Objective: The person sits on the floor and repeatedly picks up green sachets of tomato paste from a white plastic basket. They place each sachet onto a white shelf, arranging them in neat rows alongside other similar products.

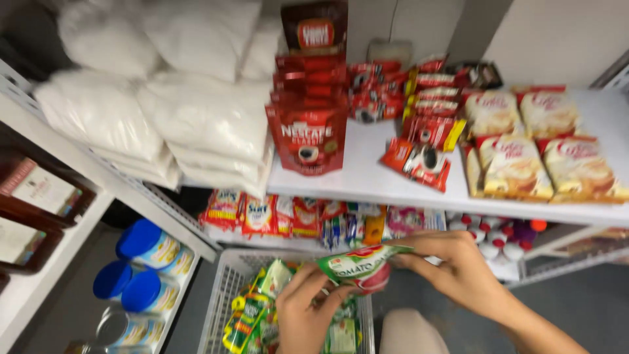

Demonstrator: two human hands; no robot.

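Note:
Both my hands hold one green and red sauce pouch [362,265] low in the view, above a white plastic basket [225,288]. My left hand [308,311] grips its lower left end from below. My right hand [452,265] pinches its right end. The basket holds several more green and yellow pouches [252,314]. Just beyond the hands, a lower shelf carries a row of small colourful sachets [288,216].
A white shelf [367,174] above bears red coffee pouches [308,134], small red sachets [419,157], cream-coloured packets [524,164] and stacked white bags [196,111]. Blue-lidded tubs [141,262] stand on the left rack. Small bottles with red caps [498,239] sit at lower right.

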